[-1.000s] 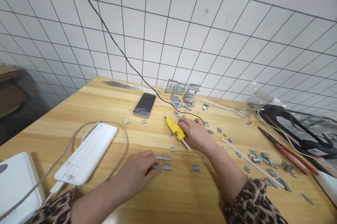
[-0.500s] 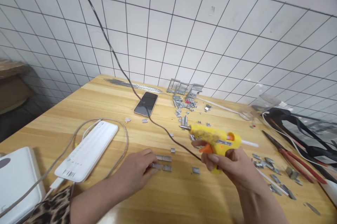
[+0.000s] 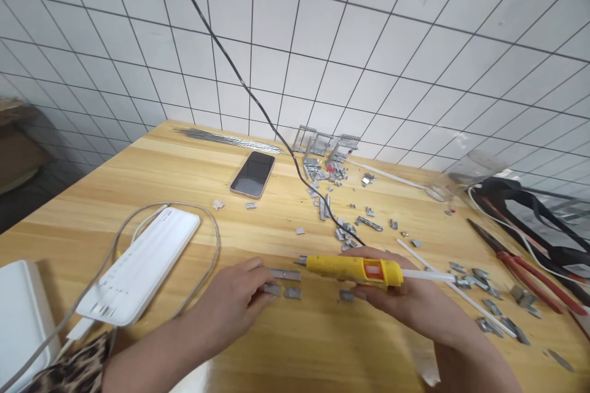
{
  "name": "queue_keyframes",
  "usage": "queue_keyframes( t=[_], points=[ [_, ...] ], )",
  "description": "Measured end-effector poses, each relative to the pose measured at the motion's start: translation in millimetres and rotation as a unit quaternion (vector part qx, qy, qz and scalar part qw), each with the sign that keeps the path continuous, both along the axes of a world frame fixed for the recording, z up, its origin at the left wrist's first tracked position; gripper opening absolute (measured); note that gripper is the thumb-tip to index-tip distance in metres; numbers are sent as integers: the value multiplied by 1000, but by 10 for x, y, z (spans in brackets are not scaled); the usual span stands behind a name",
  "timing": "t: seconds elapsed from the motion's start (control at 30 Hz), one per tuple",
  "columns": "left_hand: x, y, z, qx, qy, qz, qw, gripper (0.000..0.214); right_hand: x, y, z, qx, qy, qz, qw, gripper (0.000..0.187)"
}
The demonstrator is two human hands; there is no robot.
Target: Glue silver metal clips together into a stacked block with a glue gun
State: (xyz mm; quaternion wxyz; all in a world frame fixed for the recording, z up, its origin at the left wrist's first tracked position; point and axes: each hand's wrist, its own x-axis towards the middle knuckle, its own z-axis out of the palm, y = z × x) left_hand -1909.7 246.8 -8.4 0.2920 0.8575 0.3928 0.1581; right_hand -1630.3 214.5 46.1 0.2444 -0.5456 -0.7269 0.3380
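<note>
My right hand (image 3: 405, 304) grips a yellow glue gun (image 3: 353, 269) held level over the wooden table (image 3: 184, 159), its nozzle pointing left toward a flat grey metal strip (image 3: 286, 274). A white glue stick (image 3: 426, 274) pokes out of the gun's back and a black cord (image 3: 258, 101) runs from it up the wall. My left hand (image 3: 235, 301) rests on the table with its fingers pinched on a small grey metal piece (image 3: 273, 289). Two more small metal pieces (image 3: 292, 293) (image 3: 346, 296) lie beside it.
A phone (image 3: 253, 174) lies face up at the back, with several scattered metal clips (image 3: 343, 230) to its right. A white power bank (image 3: 138, 267) with its cable sits at left, by a white box (image 3: 21, 319). Red-handled pliers (image 3: 530, 264) lie at right.
My right hand picked the glue gun up off the table, then lowered it and turned it level with the nozzle near the metal strip. My left hand stayed put.
</note>
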Motion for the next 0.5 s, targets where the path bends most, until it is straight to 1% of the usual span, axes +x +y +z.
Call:
queue_keyframes(
  t=[0.07, 0.2, 0.3, 0.37, 0.5],
  points=[
    [-4, -1, -7, -6, -13, 5, 1000, 13, -10, 5, -12, 3, -11, 12, 1000, 27],
    [-12, -2, -4, -9, -26, 8, 1000, 13, -17, 21, -20, -34, -7, 64, 997, 30],
    [-8, -2, 4, -15, -22, 12, 1000, 14, -15, 39, -22, -54, -11, 98, 994, 28],
    [-2, -2, 4, -16, -15, 12, 1000, 14, -16, 49, -32, -66, -15, 101, 993, 24],
    [13, -5, -25, 3, 3, 2, 1000, 13, -22, 51, -73, -77, -24, 82, 993, 20]
  ],
)
